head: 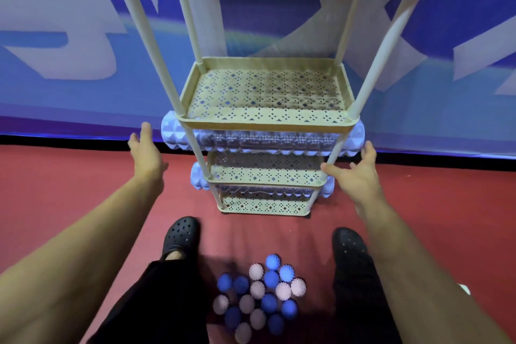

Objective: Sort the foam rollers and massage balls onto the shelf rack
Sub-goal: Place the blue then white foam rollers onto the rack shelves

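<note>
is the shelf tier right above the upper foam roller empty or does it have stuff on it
Empty: the tier shows only its bare perforated floor, while the upper foam roller lies across the tier below.

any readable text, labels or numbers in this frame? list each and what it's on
None readable.
Blue wall banner: big white shapes that may be parts of characters, cropped and blurred, not legible.
Shelf rack, foam rollers, massage balls, black clogs: no print visible.
</note>
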